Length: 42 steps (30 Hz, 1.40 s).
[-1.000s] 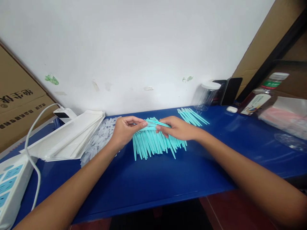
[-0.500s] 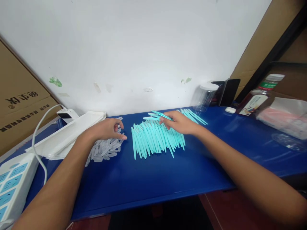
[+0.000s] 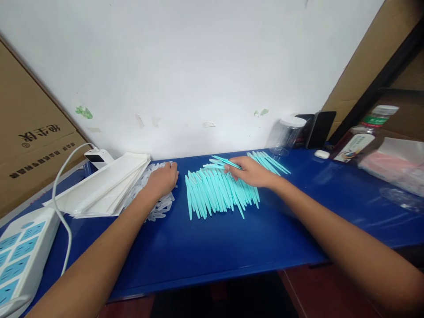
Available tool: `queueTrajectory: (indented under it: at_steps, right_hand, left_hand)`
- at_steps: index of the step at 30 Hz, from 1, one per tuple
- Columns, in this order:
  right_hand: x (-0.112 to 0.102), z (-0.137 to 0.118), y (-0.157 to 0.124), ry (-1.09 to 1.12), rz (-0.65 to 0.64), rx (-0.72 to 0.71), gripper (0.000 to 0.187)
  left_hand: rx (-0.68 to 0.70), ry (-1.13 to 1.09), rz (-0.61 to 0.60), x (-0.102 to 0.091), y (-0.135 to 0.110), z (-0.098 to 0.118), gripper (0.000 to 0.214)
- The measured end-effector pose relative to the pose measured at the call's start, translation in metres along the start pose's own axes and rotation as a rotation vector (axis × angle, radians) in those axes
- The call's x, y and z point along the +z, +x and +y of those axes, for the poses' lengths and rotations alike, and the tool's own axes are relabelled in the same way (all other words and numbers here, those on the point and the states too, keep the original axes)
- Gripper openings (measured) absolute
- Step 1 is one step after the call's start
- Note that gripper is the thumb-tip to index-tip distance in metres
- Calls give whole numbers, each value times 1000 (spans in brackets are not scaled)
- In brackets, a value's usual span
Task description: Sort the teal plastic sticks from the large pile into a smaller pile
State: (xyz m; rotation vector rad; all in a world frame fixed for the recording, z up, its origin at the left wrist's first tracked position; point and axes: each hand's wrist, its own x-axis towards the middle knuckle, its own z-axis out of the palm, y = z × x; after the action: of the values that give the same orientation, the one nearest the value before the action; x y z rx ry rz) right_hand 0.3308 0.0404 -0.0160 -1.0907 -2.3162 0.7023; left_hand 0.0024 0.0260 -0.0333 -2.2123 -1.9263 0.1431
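Observation:
My left hand (image 3: 164,179) is over a loose pile of small clear plastic caps (image 3: 161,206), its fingers curled down into the pile's far right side. What the fingertips hold is hidden. My right hand (image 3: 249,171) is closed around several slim turquoise eyebrow razors (image 3: 226,161), which point to the left. Below it lies a wide row of similar turquoise razors (image 3: 215,192), packed side by side on the blue table (image 3: 205,251). A smaller group of razors (image 3: 269,162) rests beyond my right wrist.
White paper sleeves (image 3: 99,190) are stacked left of the caps. A power strip (image 3: 26,251) with a white cable sits at the near left. Toward the right stand a clear jar (image 3: 287,134), a dark phone (image 3: 320,129), a bottle (image 3: 359,134) and a tissue pack (image 3: 394,161).
My left hand has moved onto the cap pile, and its fingers have gone from apart to curled down. My right hand still holds the razors in nearly the same place.

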Motion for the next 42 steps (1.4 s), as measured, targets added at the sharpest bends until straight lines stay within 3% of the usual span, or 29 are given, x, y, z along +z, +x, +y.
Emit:
queueTrajectory:
  at_steps: [5, 13, 15, 18, 20, 22, 30, 42]
  right_hand:
    - [2, 1, 1, -5, -1, 5, 42]
    - [-1, -3, 0, -16, 17, 11, 43]
    - [-2, -4, 0, -13, 23, 10, 44]
    - [-5, -5, -1, 51, -7, -4, 45]
    - [-7, -6, -1, 105, -54, -18, 47]
    - [-8, -8, -2, 149, -106, -30, 48]
    - [-8, -11, -3, 218, -197, -23, 44]
    - [-6, -16, -5, 251, -254, -36, 46]
  left_hand:
    - [29, -13, -33, -4, 1, 10, 36]
    - [40, -91, 7, 0, 6, -2, 32]
    - [41, -301, 92, 0, 8, -5, 29]
    - [40, -792, 203, -8, 9, -2, 35]
    - [55, -1091, 176, -16, 6, 4, 43]
    - [63, -1254, 128, -25, 0, 13, 47]
    - [189, -1207, 138, -35, -9, 27, 45]
    - [217, -1228, 216, -40, -14, 35, 36]
